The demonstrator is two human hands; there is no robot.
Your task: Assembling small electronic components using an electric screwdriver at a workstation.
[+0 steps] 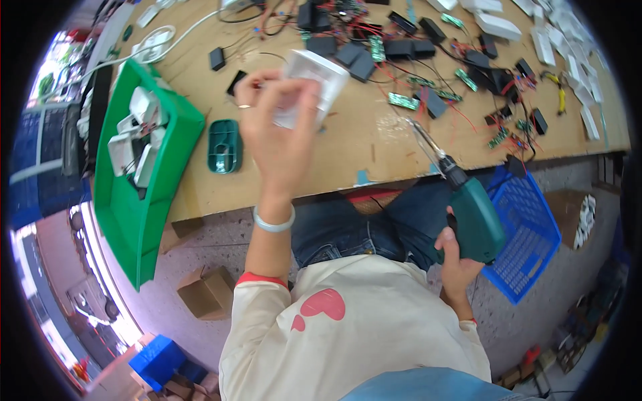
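Observation:
My left hand (281, 140) is raised over the table and closed on a white plastic housing (326, 75), a shallow box shape held up by its side; its inside is blurred. In my right hand (457, 269) is a green power screwdriver (479, 217), gripped by the handle. Its black collar and long metal bit point up and left, with the tip over the table's front part. The housing and the bit are apart. A small dark green divided tray (224, 164) sits left of my left wrist, with small parts too tiny to name.
At left, a green bin (120, 220) holding white housings juts past the edge of the wooden table (267, 184). Black boxes, green circuit boards (403, 101) and red wires spread across the back. White housings (498, 27) pile at far right. A blue basket (518, 264) stands below, right.

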